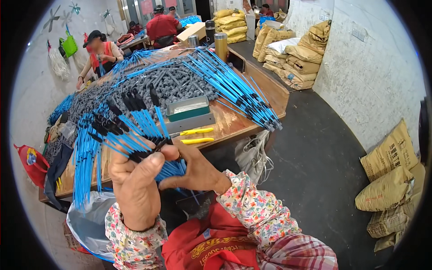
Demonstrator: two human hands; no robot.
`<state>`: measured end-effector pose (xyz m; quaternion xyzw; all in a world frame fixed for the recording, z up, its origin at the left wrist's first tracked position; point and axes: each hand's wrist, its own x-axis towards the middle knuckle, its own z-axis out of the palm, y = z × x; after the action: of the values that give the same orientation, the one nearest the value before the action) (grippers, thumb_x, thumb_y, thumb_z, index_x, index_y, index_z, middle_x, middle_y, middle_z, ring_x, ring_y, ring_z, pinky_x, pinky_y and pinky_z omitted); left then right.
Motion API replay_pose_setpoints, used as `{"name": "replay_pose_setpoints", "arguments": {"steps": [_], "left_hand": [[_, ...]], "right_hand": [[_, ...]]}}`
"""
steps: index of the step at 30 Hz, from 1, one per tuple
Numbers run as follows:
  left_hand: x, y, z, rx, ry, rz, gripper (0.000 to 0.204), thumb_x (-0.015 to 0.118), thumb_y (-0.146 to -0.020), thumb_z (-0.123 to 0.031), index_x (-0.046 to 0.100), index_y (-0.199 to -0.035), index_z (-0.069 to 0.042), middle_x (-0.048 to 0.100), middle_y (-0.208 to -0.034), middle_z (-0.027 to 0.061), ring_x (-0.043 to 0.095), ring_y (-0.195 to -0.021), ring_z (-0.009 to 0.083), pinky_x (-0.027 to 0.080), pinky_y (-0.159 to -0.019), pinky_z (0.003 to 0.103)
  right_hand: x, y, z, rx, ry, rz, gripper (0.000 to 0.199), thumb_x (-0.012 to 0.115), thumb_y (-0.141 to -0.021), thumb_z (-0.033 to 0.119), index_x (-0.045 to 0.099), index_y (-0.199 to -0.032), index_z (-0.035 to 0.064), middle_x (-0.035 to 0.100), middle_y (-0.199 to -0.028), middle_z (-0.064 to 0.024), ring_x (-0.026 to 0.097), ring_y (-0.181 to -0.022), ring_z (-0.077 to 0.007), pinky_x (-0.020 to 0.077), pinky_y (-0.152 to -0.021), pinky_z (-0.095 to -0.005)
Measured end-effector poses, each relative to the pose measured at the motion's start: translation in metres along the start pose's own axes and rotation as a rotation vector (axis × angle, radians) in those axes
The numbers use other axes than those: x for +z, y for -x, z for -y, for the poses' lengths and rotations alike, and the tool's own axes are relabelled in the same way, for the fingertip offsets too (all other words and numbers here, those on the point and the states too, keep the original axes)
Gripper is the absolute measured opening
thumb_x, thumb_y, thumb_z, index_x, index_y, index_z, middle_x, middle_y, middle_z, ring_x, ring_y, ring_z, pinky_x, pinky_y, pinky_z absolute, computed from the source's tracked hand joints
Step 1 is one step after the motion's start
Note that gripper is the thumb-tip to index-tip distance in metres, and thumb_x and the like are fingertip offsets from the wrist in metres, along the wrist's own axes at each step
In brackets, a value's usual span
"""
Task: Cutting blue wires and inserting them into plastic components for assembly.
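Both hands work at the near edge of the desk [252,119], over the person's lap. The left hand [135,180] is closed around a fanned bundle of blue rods with black tips [135,130], thumb pressed over the stems where they cross. The right hand [193,173] is half curled just beside it, its fingers pinching the lower ends of the same bundle, so the rods are gripped between the two hands and spread upward and to the left over the desk's near left corner.

Behind the bundle, a teal tray [188,107] sits near the middle of the near edge, with yellow-handled cutters [196,136] lying just in front of it. A heap of grey pieces [166,85] fills the centre of the desk, and more blue rods [234,90] lie in a long sheaf toward the right edge. Another person in an orange vest [101,54] works at the far left edge.

The fan looks loosely held: if the thumb eases, rods could slide out and drop onto the lap or the plastic bag [87,220] below the near left corner. The splayed black tips could also snag the loose rods lying along the left edge and drag them off the desk.
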<state>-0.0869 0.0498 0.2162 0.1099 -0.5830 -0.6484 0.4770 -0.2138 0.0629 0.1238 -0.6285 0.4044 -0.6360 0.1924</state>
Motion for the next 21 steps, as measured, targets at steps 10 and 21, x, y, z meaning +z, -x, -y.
{"name": "replay_pose_setpoints", "arguments": {"steps": [10,21], "left_hand": [[-0.049,0.031,0.009,0.023,0.043,-0.032,0.024,0.062,-0.084,-0.004,0.053,-0.106,-0.003,0.064,-0.091,0.0121,0.062,-0.084,0.0213,0.048,-0.082,0.036],[-0.053,0.053,0.039,0.076,-0.045,-0.069,0.016,0.058,-0.084,-0.001,0.058,-0.099,0.000,0.066,-0.088,0.0128,0.062,-0.083,0.0202,0.049,-0.078,0.032]], "right_hand": [[0.033,0.002,-0.021,0.073,-0.075,0.192,0.068,0.081,-0.061,0.030,0.053,-0.117,0.0034,0.060,-0.102,-0.0164,0.057,-0.096,-0.0322,0.0434,-0.085,-0.0374],[0.040,0.024,-0.061,-0.149,0.210,0.012,0.069,0.085,-0.056,0.029,0.055,-0.113,0.0038,0.059,-0.095,-0.0148,0.057,-0.091,-0.0300,0.0439,-0.080,-0.0380]]}}
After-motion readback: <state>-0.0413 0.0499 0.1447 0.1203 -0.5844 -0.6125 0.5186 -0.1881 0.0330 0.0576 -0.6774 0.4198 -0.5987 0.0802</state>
